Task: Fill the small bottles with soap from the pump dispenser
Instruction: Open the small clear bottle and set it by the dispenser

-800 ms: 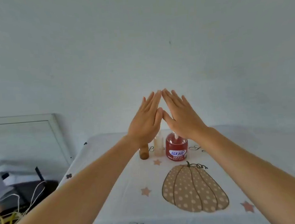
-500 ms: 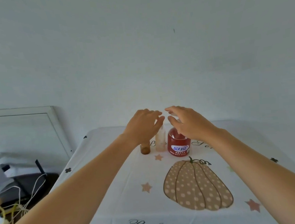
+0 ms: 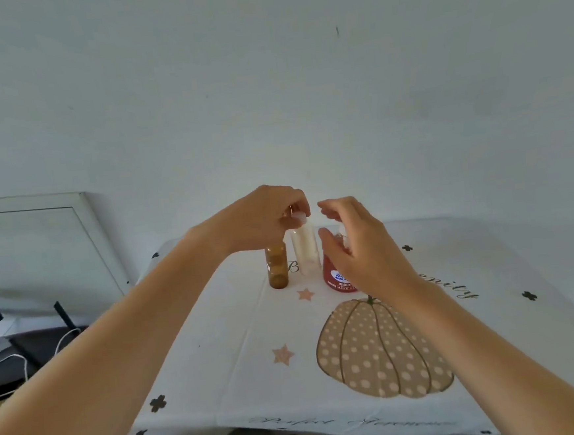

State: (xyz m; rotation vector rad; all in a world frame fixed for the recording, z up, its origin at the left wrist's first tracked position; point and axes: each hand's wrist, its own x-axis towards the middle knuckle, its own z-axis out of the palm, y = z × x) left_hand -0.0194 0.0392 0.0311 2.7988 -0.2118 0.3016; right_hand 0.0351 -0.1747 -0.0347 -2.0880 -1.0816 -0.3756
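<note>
Three containers stand in a row at the far middle of the table. A small amber bottle (image 3: 277,268) is on the left, a clear pale bottle (image 3: 305,250) in the middle, and a red soap pump dispenser (image 3: 335,275) on the right. My left hand (image 3: 265,219) is above the clear bottle and pinches its white cap. My right hand (image 3: 356,246) hovers in front of the dispenser with loosely curled fingers, holding nothing and hiding the pump head.
The white tablecloth (image 3: 220,342) has a spotted pumpkin print (image 3: 381,347) and stars. A framed panel (image 3: 33,244) leans on the wall at left, with cables (image 3: 22,361) and dark items below it. A plain wall rises right behind the bottles.
Both hands came down from a raised, fingertips-together pose to the bottles. My left hand has taken hold of the clear bottle's cap; my right hand dropped in front of the dispenser.
</note>
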